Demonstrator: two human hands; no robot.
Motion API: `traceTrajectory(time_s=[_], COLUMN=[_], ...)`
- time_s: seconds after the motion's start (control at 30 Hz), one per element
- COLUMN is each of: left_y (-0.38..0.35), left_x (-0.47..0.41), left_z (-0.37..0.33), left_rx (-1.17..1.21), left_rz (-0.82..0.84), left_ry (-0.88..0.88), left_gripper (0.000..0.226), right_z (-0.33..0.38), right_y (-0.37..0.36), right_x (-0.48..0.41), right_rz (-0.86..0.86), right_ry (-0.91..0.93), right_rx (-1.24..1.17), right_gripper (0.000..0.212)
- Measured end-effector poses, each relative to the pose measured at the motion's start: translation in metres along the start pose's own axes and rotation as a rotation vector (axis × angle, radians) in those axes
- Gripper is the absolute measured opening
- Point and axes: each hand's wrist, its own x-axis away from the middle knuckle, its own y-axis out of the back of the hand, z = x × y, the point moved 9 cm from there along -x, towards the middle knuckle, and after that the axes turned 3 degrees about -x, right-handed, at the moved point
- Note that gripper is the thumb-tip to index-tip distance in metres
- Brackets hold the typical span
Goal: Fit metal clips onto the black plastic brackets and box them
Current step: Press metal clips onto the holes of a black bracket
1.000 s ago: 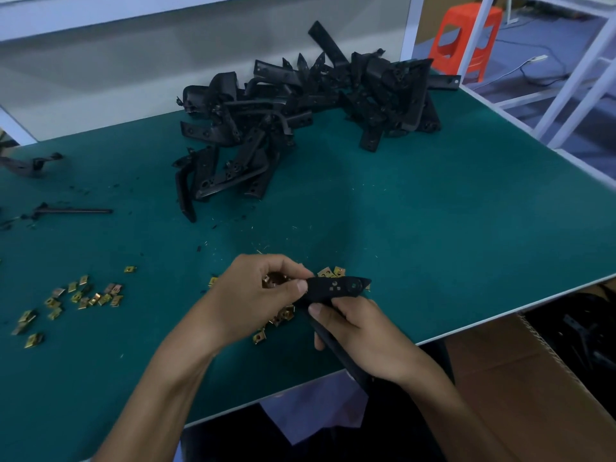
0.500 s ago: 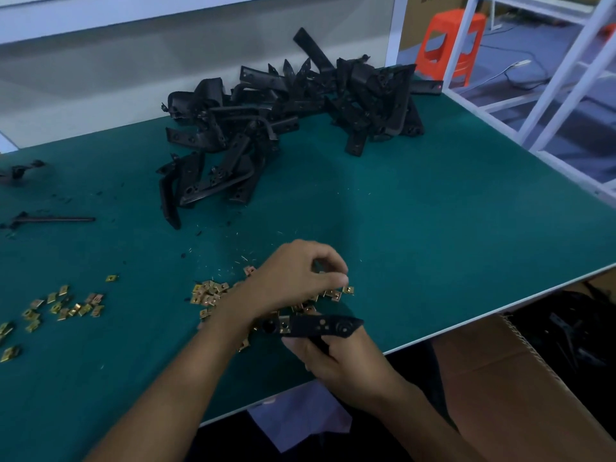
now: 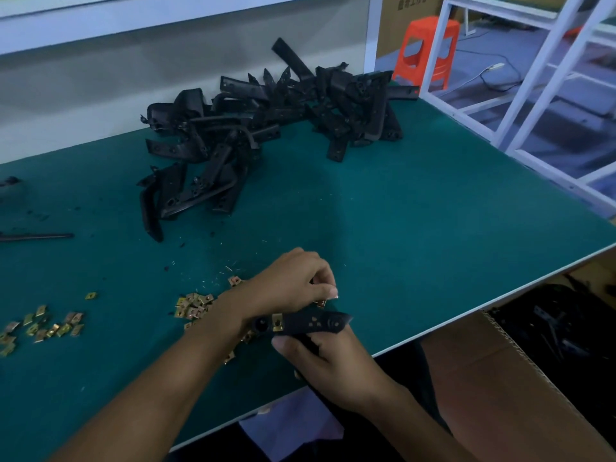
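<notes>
Clip-fitting is under way in the head view: right hand (image 3: 333, 365) grips a black bracket (image 3: 310, 323) over the surface's (image 3: 400, 245) near edge, one clip (image 3: 277, 322) already seated. Left hand (image 3: 293, 281) pinches a loose clip (image 3: 321, 303) just above. Next, I'd judge, that one needs lining up and pushing onto the bare end.

At lower centre, the left hand (image 3: 293, 283) has left the bracket (image 3: 310, 324), baring a fitted clip (image 3: 277, 322), and now pinches a loose clip (image 3: 321, 304).
</notes>
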Motion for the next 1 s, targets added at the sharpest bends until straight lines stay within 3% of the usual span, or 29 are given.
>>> traceTrajectory(time_s=[0.2,0.4,0.57,0.77,0.87,1.0], left_y=[0.020,0.014,0.008,0.037,0.061,0.085], left_x=[0.008,-0.011,-0.015,0.010,0.037,0.078], left_z=[0.008,0.001,0.002,0.010,0.012,0.011], left_rx=[0.078,0.040,-0.015,0.108,0.220,0.566], left_rz=[-0.116,0.036,0.071,-0.114,-0.209,-0.380], left_ry=[0.010,0.071,0.084,0.114,0.084,0.066], left_gripper=[0.007,0.021,0.012,0.008,0.016,0.012], right_z=[-0.001,0.007,0.010,0.001,-0.004,-0.006], right_y=[-0.001,-0.001,0.001,-0.002,-0.003,-0.004], right_x=[-0.001,-0.001,-0.002,-0.004,-0.006,-0.006], right_rz=[0.017,0.018,0.015,0.066,0.079,0.082], right_ry=[-0.042,-0.008,-0.018,-0.072,-0.112,-0.122], right_rx=[0.010,0.039,0.050,0.022,-0.011,-0.036], right_gripper=[0.044,0.020,0.023,0.037,0.042,0.046])
